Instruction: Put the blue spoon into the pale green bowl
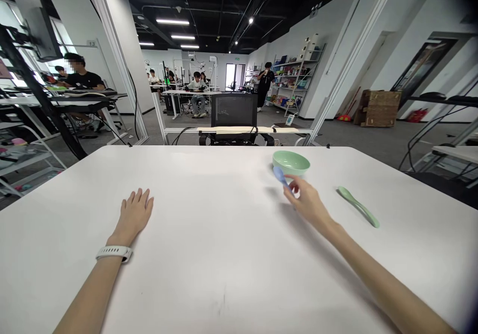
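Note:
My right hand (306, 200) pinches a blue spoon (280, 174) between thumb and fingers, its bowl end pointing up and to the left. The spoon is in front of a green bowl (291, 162) standing upright near the table's far edge, and partly overlaps it in view. To the right of that hand a green spoon (357, 206) lies on the white table (209, 254). My left hand (134, 212), with a white band at the wrist, rests palm down on the left part of the table, fingers stretched out and holding nothing.
Beyond the table's far edge stands a black mesh chair (234, 111), between metal frame posts. Several people sit at desks farther back, and one person (265, 85) stands near a stocked shelf (297, 77). A wooden crate (381, 108) is at the back right.

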`<state>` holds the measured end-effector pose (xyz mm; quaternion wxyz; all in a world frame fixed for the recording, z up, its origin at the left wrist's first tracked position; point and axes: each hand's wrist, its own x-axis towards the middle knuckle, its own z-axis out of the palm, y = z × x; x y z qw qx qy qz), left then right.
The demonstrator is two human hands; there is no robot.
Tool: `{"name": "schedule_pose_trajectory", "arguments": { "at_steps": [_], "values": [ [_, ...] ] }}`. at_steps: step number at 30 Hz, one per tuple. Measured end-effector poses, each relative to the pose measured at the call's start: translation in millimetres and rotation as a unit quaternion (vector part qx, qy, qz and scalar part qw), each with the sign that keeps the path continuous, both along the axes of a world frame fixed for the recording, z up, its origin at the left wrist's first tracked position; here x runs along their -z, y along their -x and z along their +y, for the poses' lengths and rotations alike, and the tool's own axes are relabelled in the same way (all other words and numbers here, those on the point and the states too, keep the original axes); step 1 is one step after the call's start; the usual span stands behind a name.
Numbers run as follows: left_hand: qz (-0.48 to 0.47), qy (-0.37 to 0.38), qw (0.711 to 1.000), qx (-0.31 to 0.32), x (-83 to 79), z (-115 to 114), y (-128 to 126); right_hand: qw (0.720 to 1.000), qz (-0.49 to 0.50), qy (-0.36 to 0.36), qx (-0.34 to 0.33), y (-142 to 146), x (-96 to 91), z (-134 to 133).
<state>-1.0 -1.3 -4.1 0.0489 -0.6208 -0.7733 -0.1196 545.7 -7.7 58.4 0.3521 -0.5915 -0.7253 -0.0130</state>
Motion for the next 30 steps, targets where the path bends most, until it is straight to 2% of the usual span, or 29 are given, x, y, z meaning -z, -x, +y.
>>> {"name": "schedule_pose_trajectory", "arguments": {
  "at_steps": [4, 7, 10, 14, 18, 22, 27, 30],
  "values": [
    [0.0, 0.0, 1.0, 0.0, 0.6, -0.2, -0.3, 0.996, -0.048, 0.005, 0.076, -44.4, -27.9, 48.4],
    [-0.001, -0.013, 1.0, 0.007, 2.3, -0.2, 0.6, 0.985, -0.114, 0.033, 0.125, -69.0, -41.0, 83.3],
    [0.0, -0.022, 1.0, 0.009, 2.3, -0.4, 0.4, 0.97, -0.166, 0.073, 0.163, -82.0, -44.9, 109.2],
    [0.007, -0.008, 1.0, -0.001, -1.8, -1.6, -2.6, 0.954, -0.205, 0.121, 0.18, -84.9, -41.4, 128.2],
    [0.017, 0.011, 1.0, -0.003, -4.9, -2.8, -5.1, 0.951, -0.202, 0.145, 0.184, -79.2, -36.4, 134.8],
    [0.029, 0.0, 1.0, -0.003, -4.0, -2.8, -4.9, 0.958, -0.155, 0.147, 0.191, -79.1, -32.5, 132.2],
    [0.025, 0.002, 1.0, -0.003, -1.5, -2.4, -3.0, 0.982, -0.058, 0.006, 0.179, -98.5, -19.8, 105.8],
    [0.02, -0.004, 1.0, 0.0, 0.0, -2.1, -2.4, 0.985, -0.011, -0.036, 0.167, -114.1, -4.0, 76.9]
  ]
}}
